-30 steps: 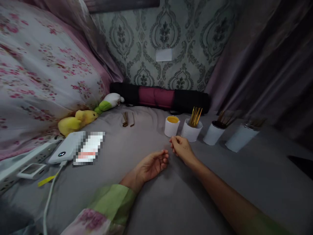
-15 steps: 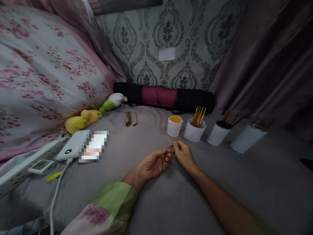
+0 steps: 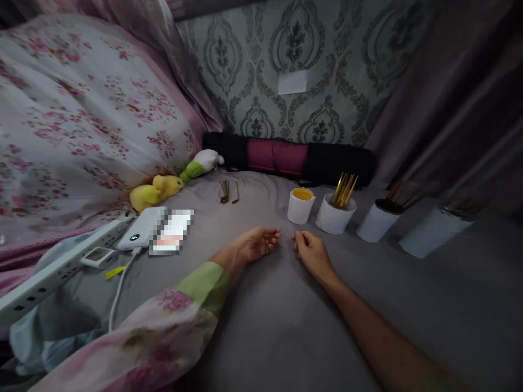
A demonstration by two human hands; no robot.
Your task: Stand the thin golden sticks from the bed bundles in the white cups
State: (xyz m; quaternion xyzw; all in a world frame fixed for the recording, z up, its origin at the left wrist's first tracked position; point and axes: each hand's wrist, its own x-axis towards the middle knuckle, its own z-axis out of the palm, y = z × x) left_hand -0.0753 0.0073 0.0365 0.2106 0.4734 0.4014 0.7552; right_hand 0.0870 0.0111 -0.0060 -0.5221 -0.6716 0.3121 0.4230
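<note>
My left hand (image 3: 260,243) rests above the grey sheet, palm partly turned up. Its fingers are loosely bent and slightly apart, with nothing visible in them. Facing it across a small gap, my right hand (image 3: 312,251) has its thumb and fingers curled together; whatever they may hold is hidden. Just beyond the right hand stands a white cup with a yellow inside (image 3: 300,209). To its right is a wider white cup (image 3: 335,218) with gold sticks (image 3: 345,189) standing in it. Farther right, two taller white containers (image 3: 378,222) (image 3: 435,233) hold thin brown sticks.
Small brown bent sticks (image 3: 224,192) lie on the sheet beyond my left hand. At left are a phone (image 3: 172,231), a power bank (image 3: 143,228) with a cable, a power strip (image 3: 61,272) and yellow plush toys (image 3: 157,190). A black and maroon roll (image 3: 278,157) lies against the wall.
My hands have moved a little apart; their fingertips were almost touching before. The view has turned slightly left, so the cups and roll appear farther right.
</note>
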